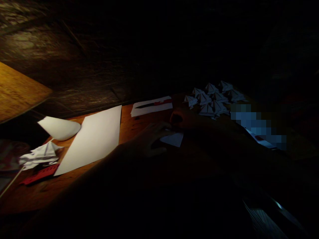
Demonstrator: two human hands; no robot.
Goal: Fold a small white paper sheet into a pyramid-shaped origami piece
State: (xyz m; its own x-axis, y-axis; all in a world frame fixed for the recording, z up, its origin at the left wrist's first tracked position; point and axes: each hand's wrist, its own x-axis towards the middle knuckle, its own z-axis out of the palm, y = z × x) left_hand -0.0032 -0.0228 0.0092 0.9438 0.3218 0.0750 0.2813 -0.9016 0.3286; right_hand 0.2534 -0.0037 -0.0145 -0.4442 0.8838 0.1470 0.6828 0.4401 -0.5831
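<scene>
In dim light, a small folded piece of white paper [172,139] lies on the wooden table between my hands. My left hand [153,141] rests at its left side, fingers stretched over its far edge and thumb apart. Just beyond the paper's upper right, my right hand [183,119] is closed, its fingers curled in. Whether those fingers grip anything is hidden in shadow. Several folded paper figures [214,98] stand grouped past my right hand.
A knife [153,104] with a red handle lies on a stack of paper [139,111] near the wall. Left are a large white sheet [97,136], a curled sheet [59,127], crumpled striped paper [41,154] and a red object [41,175]. A partly blurred-out, bluish-lit item [261,139] lies right.
</scene>
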